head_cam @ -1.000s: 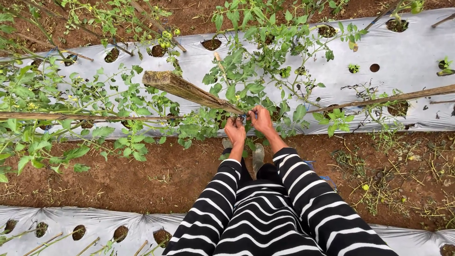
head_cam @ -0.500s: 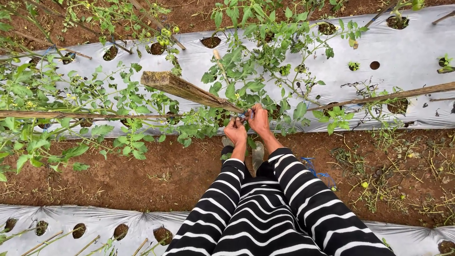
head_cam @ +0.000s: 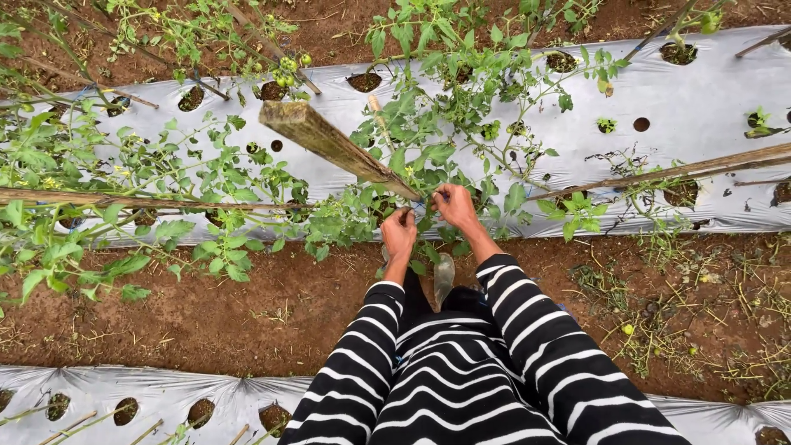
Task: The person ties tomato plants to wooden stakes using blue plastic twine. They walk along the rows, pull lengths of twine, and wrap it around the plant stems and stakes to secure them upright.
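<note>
both hands worked close together at the foot of a slanted wooden stake [head_cam: 329,147], where it met a tomato plant [head_cam: 445,124] growing from a hole in the silver plastic mulch sheet [head_cam: 700,99]. the left hand [head_cam: 399,235] had its grip pinched closed on a thin blue string [head_cam: 418,203], which ran between the two hands right at the base of the stake. the right hand [head_cam: 456,206] sat just beside it, a little higher, its fingers also curled shut around the same string; how much of it each hand held could not be made out. both arms wore black and white striped sleeves [head_cam: 527,330]. a long horizontal pole [head_cam: 124,200] lay through the leaves to the left, and another thin pole [head_cam: 684,169] stretched off to the right. bare reddish soil [head_cam: 247,305] ran between the beds, and small green tomatoes [head_cam: 288,70] hung on a plant further back.
</note>
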